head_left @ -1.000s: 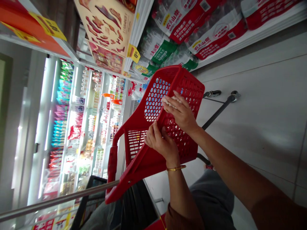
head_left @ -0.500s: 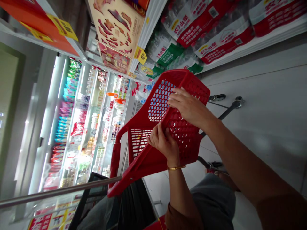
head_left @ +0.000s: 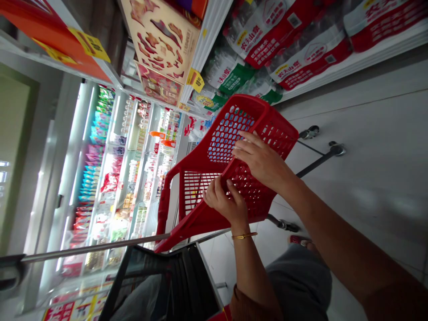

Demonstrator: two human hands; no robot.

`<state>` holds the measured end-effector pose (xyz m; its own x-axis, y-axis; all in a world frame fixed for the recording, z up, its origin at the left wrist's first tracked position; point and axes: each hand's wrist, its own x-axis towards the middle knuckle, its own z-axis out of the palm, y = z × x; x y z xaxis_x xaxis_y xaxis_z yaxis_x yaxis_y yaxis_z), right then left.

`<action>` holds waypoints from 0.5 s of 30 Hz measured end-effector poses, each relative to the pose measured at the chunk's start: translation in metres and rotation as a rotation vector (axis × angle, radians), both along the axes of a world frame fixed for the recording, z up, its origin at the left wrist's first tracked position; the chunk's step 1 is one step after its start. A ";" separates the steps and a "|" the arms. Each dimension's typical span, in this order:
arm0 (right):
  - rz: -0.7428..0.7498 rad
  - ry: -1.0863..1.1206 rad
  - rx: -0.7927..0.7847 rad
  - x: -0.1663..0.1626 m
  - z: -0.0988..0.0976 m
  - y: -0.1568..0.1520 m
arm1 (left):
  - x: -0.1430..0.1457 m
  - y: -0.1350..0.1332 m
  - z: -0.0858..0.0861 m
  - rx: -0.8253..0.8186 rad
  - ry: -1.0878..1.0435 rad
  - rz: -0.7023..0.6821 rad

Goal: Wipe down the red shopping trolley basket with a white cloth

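A small red plastic shopping cart (head_left: 192,225) with perforated sides stands in the middle of the view, which is turned sideways. On its near top rim rests my left hand (head_left: 227,200), fingers curled over the edge, thumb apart, a gold bracelet at the wrist. Farther along the same rim, my right hand (head_left: 259,160) lies with its fingers bent over the edge; its thumb is hidden. The cart's handle (head_left: 163,207) is to the left, away from both hands. Its grey frame leg (head_left: 316,162) and casters show at right.
Bottled water packs (head_left: 281,35) line a low shelf beside the cart. Snack boxes (head_left: 160,40) stand above them. A lit chiller (head_left: 117,178) with packages is beyond. Near the bottom are a metal bar (head_left: 96,246), a black-framed object (head_left: 187,281) and jeans-clad legs (head_left: 297,281).
The cart has turned slightly, its front and casters shifting right in view and its handle end rising. Both hands stay on the rim. More of the black-framed object and metal bar shows.
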<state>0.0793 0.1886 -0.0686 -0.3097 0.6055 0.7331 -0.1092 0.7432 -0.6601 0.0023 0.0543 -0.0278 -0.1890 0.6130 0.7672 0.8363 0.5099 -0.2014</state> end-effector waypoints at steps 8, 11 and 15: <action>-0.034 -0.010 0.025 -0.003 -0.002 0.000 | 0.009 0.026 0.010 -0.112 -0.045 -0.120; -0.016 0.028 0.010 -0.003 -0.003 -0.001 | 0.014 0.036 0.009 -0.224 -0.108 -0.133; -0.017 0.107 -0.038 -0.004 -0.004 -0.005 | 0.015 0.038 0.004 -0.309 -0.127 -0.100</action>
